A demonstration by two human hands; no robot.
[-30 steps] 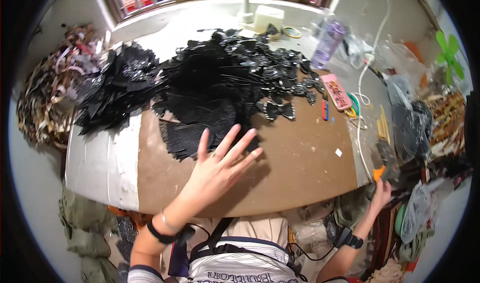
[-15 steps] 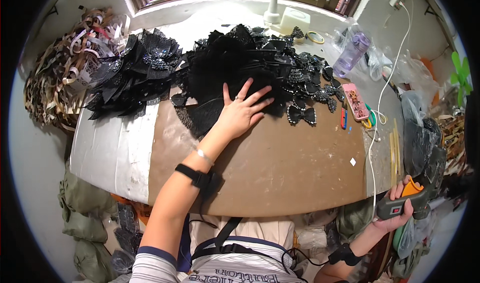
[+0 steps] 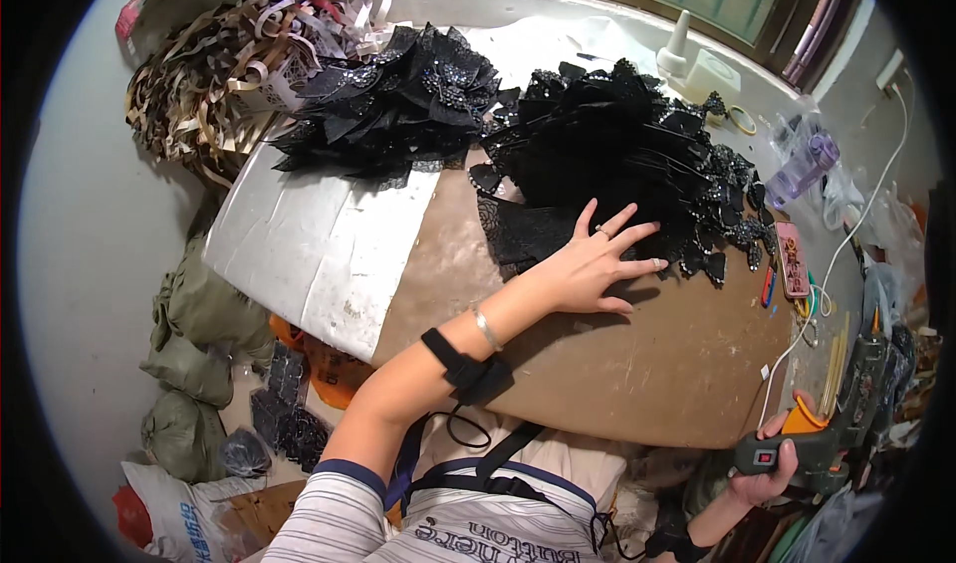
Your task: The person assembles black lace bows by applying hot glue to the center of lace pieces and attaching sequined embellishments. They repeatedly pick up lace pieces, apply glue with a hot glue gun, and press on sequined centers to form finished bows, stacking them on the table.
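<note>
My left hand (image 3: 595,266) lies with spread fingers at the near edge of a heap of black fabric pieces (image 3: 597,155). Its fingertips rest on the dark cloth, while the lower part of the hand is over the brown tabletop (image 3: 617,374). Black bow-shaped pieces (image 3: 705,262) with shiny beads fringe the heap's right side. Off the table's right end, my right hand (image 3: 765,485) is wrapped round the handle of a dark glue gun (image 3: 825,450) with an orange trigger (image 3: 803,419).
Another stack of black beaded petals (image 3: 398,115) sits at the back left, beside tangled ribbon strips (image 3: 234,75). Toward the right are a purple bottle (image 3: 802,168), a pink case (image 3: 792,259), a white cord (image 3: 854,234) and thin yellowish sticks (image 3: 835,364).
The view has turned left, shifting the scene rightward. My left hand has slid back from the middle of the black heap to its near edge. My right hand still grips the glue gun.
</note>
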